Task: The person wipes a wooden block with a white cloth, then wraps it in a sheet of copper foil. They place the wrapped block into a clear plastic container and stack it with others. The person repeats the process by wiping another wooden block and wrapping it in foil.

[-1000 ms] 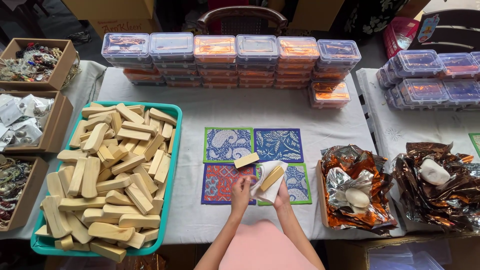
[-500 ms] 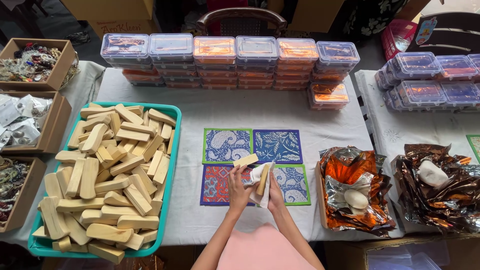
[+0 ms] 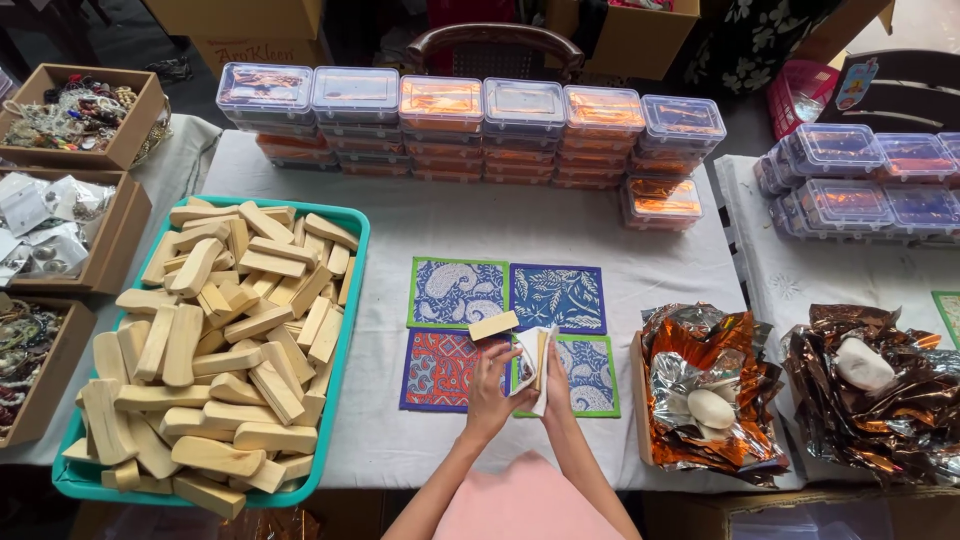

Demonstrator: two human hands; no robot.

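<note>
Both hands meet over the middle of the table, closed around one small bundle: the right hand (image 3: pixel 556 385) pinches a pale wooden block (image 3: pixel 541 358) stood on edge, with a sheet of white wrapping paper (image 3: pixel 527 365) folded around it, while the left hand (image 3: pixel 492 385) presses its fingers against the paper's near side, holding the fold in place. Neither hand is open; both are narrowed onto the paper and the block inside it. The bundle hangs just above four patterned fabric mats (image 3: pixel 505 335) laid as a square: light blue paisley and dark blue leaves behind, red and another blue in front. They seem to serve as a soft work surface. A second wooden block (image 3: pixel 493 325) lies flat near the middle of the mats, just beyond the left fingertips.

To the left, within reach, a teal plastic tray (image 3: pixel 352 300) is heaped with many more plain wooden blocks. To the right sit two crumpled bags of orange and silver foil (image 3: pixel 700 390), opened out, each showing a smooth white oval lump inside. Along the far edge, clear lidded plastic boxes (image 3: pixel 440 125) with orange contents are stacked in rows. Cardboard boxes of jewellery (image 3: pixel 75 115) line the far left. A white cloth (image 3: pixel 560 235) covers the table.
</note>
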